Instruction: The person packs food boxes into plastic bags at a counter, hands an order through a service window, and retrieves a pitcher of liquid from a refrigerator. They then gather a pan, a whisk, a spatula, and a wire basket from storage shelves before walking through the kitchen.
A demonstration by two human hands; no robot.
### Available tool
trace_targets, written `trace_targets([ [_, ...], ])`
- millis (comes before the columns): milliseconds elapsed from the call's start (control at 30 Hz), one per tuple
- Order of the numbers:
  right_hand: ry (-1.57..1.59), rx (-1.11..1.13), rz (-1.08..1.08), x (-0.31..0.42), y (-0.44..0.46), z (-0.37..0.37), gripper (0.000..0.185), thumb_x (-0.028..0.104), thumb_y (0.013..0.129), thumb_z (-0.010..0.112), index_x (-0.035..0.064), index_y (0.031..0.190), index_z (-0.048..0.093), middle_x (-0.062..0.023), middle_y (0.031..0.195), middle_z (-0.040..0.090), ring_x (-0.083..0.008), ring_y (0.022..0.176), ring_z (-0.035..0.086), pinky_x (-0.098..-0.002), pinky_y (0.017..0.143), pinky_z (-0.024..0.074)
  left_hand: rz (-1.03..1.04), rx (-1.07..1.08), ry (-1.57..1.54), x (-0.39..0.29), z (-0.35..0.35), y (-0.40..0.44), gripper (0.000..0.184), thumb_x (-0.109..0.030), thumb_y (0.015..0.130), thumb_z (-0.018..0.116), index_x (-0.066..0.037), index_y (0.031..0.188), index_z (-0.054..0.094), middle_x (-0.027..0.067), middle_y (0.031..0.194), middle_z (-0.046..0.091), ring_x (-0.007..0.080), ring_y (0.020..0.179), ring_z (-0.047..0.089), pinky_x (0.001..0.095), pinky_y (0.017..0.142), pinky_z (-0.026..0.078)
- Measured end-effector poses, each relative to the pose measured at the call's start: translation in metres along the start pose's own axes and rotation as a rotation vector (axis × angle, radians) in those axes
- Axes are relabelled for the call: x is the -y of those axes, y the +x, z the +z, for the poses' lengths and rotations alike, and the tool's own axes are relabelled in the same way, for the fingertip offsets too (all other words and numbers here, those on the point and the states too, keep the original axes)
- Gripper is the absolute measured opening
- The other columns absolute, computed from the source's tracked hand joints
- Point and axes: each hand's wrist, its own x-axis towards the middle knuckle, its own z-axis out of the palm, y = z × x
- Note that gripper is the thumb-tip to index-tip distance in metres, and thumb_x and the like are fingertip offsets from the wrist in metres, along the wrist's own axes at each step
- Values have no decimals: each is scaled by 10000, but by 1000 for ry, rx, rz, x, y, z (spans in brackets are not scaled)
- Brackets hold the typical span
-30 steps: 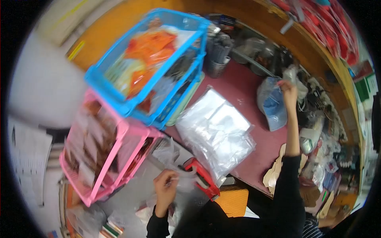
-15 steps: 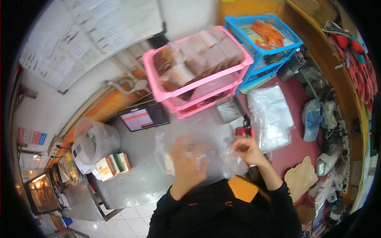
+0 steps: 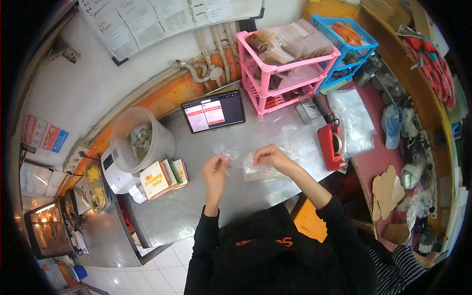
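Note:
My left hand [image 3: 215, 173] is closed above the metal counter, its fingertips pinching a small piece of clear plastic [image 3: 229, 155]. To its right, my right hand [image 3: 273, 158] has its fingers curled together over a clear plastic bag [image 3: 258, 174] that lies on the counter. Whatever the right fingertips grip, if anything, is too small to make out. More thin clear plastic [image 3: 290, 140] lies just beyond the right hand. A red tape dispenser [image 3: 328, 147] stands farther right, near a stack of clear bags [image 3: 350, 120].
A tablet [image 3: 213, 112] leans at the counter's back. Pink [image 3: 265, 78] and blue [image 3: 346, 49] racks hold packets. At left are a clear tub [image 3: 164, 140] and small boxes [image 3: 156, 179]. A person's striped sleeve [image 3: 405, 265] shows at lower right.
The view has swung from the blue rack and cap to the metal counter. My right hand has come back from the cap to the counter. Both hands are now over the counter, slightly apart.

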Motion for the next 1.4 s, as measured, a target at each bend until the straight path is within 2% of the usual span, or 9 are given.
trace_targets([
  [67, -677, 45, -42, -12, 8, 12, 243, 28, 683, 479, 16, 905, 579, -67, 759, 595, -174, 720, 554, -273, 636, 419, -128, 3, -95, -5, 2, -8, 63, -11, 730, 510, 3, 753, 567, 26, 701, 511, 104, 658, 480, 231, 568, 371],
  [200, -899, 73, -198, -137, 62, 11, 275, 96, 718, 475, 63, 974, 573, -100, 907, 587, -249, 863, 533, -316, 742, 399, 159, 105, 210, -33, 16, -18, 65, 1, 708, 521, 2, 753, 567, 54, 701, 475, 145, 646, 498, 249, 547, 377],
  [267, -661, 7, -469, -208, 94, 8, 286, 212, 746, 487, 89, 994, 557, -124, 1002, 543, -252, 965, 483, -348, 822, 351, 319, 150, 357, -35, 20, -23, 78, 9, 702, 519, -4, 757, 572, 57, 703, 463, 158, 635, 499, 253, 544, 377],
  [367, -798, 10, -360, -186, 97, 22, 292, 224, 746, 487, 89, 996, 555, -124, 1006, 539, -251, 969, 480, -352, 826, 347, 273, 294, 357, -25, 15, -30, 114, 36, 677, 524, -16, 764, 577, 64, 719, 445, 176, 629, 475, 255, 545, 372],
  [567, -906, 56, -348, -169, 109, 32, 306, 250, 747, 488, 87, 999, 550, -124, 1014, 532, -250, 977, 473, -360, 835, 338, 133, 73, 260, -27, -4, -26, 142, 74, 635, 542, 11, 754, 590, 60, 671, 447, 163, 637, 466, 239, 555, 365],
  [867, -1090, 119, -295, -151, 97, 15, 331, 288, 749, 489, 85, 1005, 543, -125, 1026, 522, -247, 990, 464, -371, 849, 326, -36, 171, 249, -29, -1, -20, 53, 7, 737, 505, 18, 753, 554, 51, 724, 568, 105, 676, 504, 218, 596, 376],
  [1033, -1320, 163, -275, -139, 83, 26, 346, 309, 750, 489, 84, 1008, 540, -125, 1033, 516, -245, 997, 458, -378, 856, 319, -170, 330, -236, -32, 10, -17, 208, 37, 745, 477, -30, 941, 469, 36, 780, 576, 67, 735, 501, 178, 636, 362],
  [1267, -1739, 335, -186, -43, 44, 49, 368, 339, 751, 490, 83, 1012, 534, -126, 1043, 508, -243, 1007, 450, -387, 867, 309, -186, 366, -424, -31, 5, -13, 99, -46, 750, 461, -30, 847, 449, 28, 719, 514, 106, 675, 504, 228, 634, 385],
  [1400, -1661, 420, -77, 50, -7, 26, 385, 401, 737, 487, 82, 939, 561, -141, 961, 532, -244, 949, 489, -415, 823, 338, -153, 347, -612, -46, -12, -8, 118, -102, 724, 493, -35, 801, 434, 30, 718, 449, 126, 656, 500, 253, 620, 399],
])
